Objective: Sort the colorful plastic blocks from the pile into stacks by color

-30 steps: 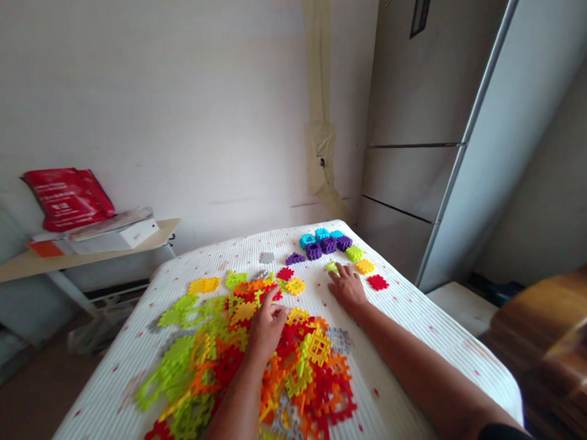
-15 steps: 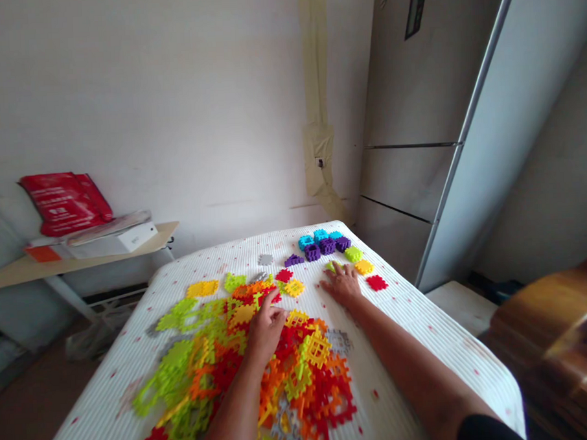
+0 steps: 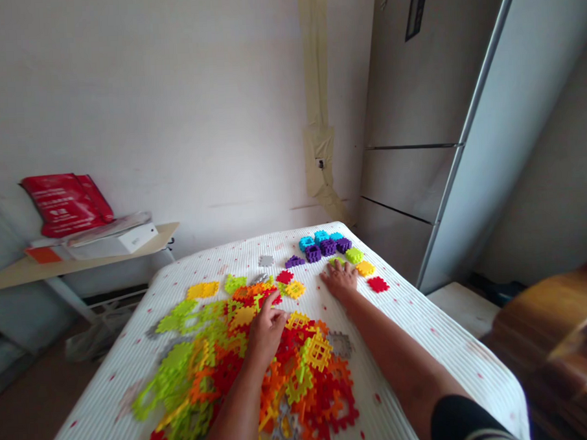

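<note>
My right hand (image 3: 341, 281) lies with spread fingers on the cloth, its fingertips at a green piece (image 3: 336, 260) that they partly hide. Above the heap of red, orange, yellow and green toothed pieces (image 3: 227, 369) is my left hand (image 3: 269, 317), fingers apart, nothing seen in it. Beyond my right hand stand purple blocks (image 3: 328, 247) and blue blocks (image 3: 321, 235). A green block (image 3: 354, 255), a yellow piece (image 3: 365, 268) and a red piece (image 3: 378, 284) sit to its right. Between the hands lies a yellow piece (image 3: 295, 289), near a small red one (image 3: 285, 277).
The table (image 3: 425, 350) has a white ribbed cloth. Behind it on the right stands a fridge (image 3: 403, 176). On the left, a side table (image 3: 170, 233) holds a white box (image 3: 137, 238) and a red bag (image 3: 66, 207). Something wooden (image 3: 546, 326) is at far right.
My right hand has shifted slightly, back from the green piece, and more of the dark sleeve shows. My left hand has barely moved.
</note>
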Motion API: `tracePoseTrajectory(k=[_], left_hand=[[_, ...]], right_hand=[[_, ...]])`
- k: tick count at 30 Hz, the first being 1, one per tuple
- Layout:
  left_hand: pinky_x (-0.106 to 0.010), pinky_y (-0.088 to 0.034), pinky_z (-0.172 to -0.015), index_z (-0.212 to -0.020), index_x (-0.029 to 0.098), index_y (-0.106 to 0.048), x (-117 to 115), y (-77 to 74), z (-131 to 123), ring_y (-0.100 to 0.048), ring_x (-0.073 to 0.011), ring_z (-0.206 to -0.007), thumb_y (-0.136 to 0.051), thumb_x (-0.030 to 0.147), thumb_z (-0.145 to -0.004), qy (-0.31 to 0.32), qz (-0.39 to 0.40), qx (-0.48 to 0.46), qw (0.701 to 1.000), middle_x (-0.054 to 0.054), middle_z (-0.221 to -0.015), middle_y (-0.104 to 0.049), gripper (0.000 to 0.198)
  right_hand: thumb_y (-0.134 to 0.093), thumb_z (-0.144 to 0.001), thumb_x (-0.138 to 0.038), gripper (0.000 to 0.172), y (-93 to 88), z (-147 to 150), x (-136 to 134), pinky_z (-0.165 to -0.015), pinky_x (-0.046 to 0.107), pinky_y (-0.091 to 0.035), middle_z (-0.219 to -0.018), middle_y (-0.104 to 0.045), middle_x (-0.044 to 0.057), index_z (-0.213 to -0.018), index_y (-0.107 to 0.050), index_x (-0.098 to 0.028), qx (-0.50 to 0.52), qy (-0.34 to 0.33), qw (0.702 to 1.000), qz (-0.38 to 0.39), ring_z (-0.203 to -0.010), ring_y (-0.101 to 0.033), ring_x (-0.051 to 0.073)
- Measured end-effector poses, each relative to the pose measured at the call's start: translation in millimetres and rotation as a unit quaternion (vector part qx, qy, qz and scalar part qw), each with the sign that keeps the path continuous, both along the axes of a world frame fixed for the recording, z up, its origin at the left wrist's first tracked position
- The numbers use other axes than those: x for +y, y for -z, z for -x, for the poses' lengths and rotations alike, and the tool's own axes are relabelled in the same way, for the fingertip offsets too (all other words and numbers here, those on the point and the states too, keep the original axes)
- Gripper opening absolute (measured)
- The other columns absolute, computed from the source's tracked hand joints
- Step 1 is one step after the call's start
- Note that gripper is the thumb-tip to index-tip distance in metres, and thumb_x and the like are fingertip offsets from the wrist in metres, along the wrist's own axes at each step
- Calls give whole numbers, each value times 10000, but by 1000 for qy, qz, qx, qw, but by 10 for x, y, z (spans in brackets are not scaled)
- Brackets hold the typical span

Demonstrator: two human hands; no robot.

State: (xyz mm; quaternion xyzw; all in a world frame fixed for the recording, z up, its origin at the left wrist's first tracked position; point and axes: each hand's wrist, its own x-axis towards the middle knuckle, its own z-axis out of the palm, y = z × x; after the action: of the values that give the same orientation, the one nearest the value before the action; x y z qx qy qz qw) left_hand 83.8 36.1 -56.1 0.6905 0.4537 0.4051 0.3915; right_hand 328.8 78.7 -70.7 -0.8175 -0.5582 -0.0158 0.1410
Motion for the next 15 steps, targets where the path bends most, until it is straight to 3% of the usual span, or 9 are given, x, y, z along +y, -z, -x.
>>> tracePoseTrajectory(k=[15], left_hand=[[-275,-442,-739,-1286,188,-433,-30,-40,-10,-625,-157,-724,-509,249,-765,-1,-7,3,1000,-4,-754,-679,531]], right_hand=[[-328,-878,-533,552,-8,31,48,-897,573,-261,-1389,-375,141,-1289,-493,-203,-18,34,999,12,-1185,-334,396]])
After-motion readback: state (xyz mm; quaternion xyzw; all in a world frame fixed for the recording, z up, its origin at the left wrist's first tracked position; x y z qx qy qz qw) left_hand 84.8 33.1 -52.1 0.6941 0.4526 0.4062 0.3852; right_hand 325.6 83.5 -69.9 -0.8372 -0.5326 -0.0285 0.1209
